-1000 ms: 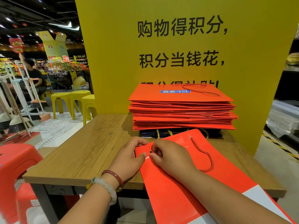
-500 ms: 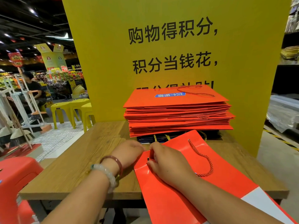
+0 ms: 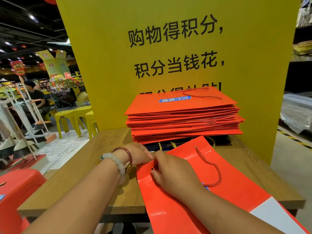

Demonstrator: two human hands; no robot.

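**We work a glossy red paper bag (image 3: 236, 188)**

It lies flat on the counter (image 3: 94, 166) under our right hand (image 3: 175, 176), which pinches the twisted rope handle (image 3: 217, 169). Our left hand (image 3: 136, 155) grips the bag's top edge.

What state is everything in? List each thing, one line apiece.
Red bag, flat on the table, near end overhanging the edge.
Cord handle, far end threaded, loop lying loose on the bag.
Stack of red bags, folded flat, piled behind.
Dark bags, flat beneath the stack.
Left hand, holds the bag's top edge.
Right hand, pinches the cord at the near hole.
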